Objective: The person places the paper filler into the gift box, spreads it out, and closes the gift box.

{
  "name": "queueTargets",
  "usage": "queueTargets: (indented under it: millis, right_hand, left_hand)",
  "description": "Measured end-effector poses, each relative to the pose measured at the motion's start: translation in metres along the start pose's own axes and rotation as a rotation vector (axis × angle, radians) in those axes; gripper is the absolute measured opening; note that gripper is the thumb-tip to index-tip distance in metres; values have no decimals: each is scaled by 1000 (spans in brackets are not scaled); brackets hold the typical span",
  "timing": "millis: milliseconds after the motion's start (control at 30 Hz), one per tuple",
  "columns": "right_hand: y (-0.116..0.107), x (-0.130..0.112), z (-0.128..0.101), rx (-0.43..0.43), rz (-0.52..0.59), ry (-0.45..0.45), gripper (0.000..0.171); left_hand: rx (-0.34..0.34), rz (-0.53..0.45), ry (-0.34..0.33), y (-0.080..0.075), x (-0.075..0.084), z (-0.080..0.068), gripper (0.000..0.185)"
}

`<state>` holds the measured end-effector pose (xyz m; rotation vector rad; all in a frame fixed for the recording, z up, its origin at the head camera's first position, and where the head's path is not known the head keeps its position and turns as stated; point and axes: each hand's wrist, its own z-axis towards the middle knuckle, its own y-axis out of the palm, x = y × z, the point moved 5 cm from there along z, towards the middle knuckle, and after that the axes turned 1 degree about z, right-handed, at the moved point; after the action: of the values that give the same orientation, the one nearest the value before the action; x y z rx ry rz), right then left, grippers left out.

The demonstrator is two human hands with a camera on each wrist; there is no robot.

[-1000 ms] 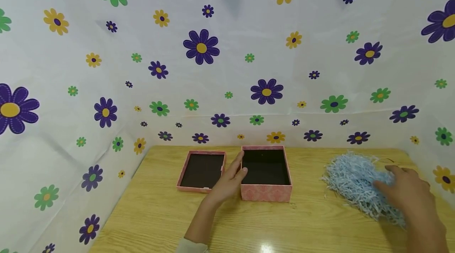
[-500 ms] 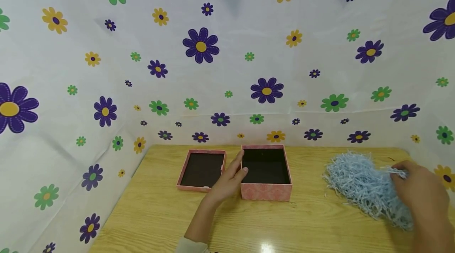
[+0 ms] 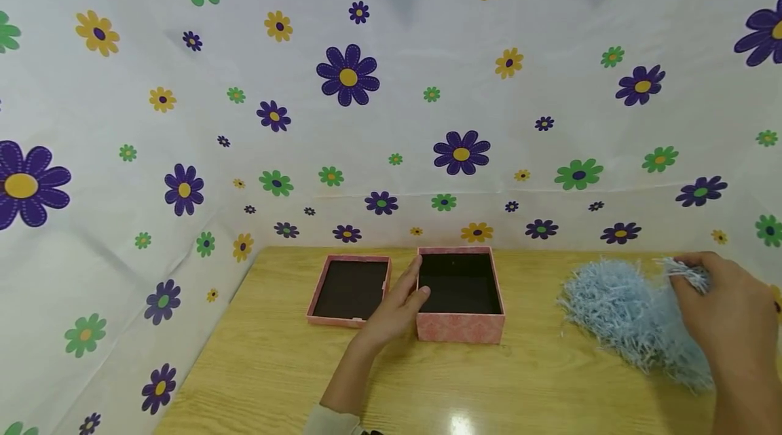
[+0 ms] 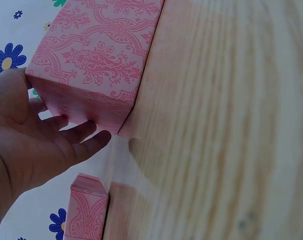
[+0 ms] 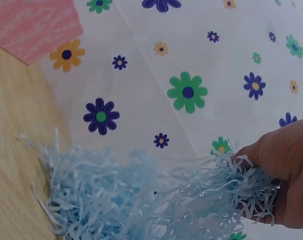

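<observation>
My left hand [image 3: 396, 309] lies along the left side of an uncovered pink patterned box [image 3: 461, 328] with a black inside. In the left wrist view, its fingers [image 4: 79, 132] are spread and fairly straight against the box wall, and the thumb is at the rim. Far to the right, my right hand [image 3: 727, 306] pinches a tuft of light blue shredded paper [image 5: 244, 190] between thumb and fingers. Strands trail from the tuft down to the main heap of shredded paper [image 3: 617, 309] on the table.
The box lid [image 3: 348, 289], pink-rimmed and black inside, lies inner side up to the left of the box. All this is on a wood-grain table [image 3: 537, 381]. A white flower-printed sheet [image 3: 281, 82] forms the backdrop behind and at the sides.
My right hand has closed its fingers on some shredded paper and pulled it up and to the right, stretching the heap. My left hand stays at the box.
</observation>
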<state>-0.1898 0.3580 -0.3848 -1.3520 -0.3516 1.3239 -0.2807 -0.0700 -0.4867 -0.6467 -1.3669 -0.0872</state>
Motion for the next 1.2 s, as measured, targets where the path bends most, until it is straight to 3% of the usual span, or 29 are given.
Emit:
queueTargets:
  millis: [300,633,800,1033,1200]
  right_hand:
    - [-14,-36,-1,21,95,-56,37]
    - [-28,-103,-1,-9,232,-351,29]
    - [-31,-141,-5,-85,325,-481,27]
    - [-32,-183,-6,-105,384,-599,26]
    - [-39,-198,0,-70,424,-607,26]
  left_hand:
    - [19,12,2,-1,2,2,67]
    - [16,31,-8,-3,2,2,67]
    - [14,31,-4,-2,1,3,67]
    - [18,39,16,-2,0,1,67]
    - [15,35,39,-2,0,1,66]
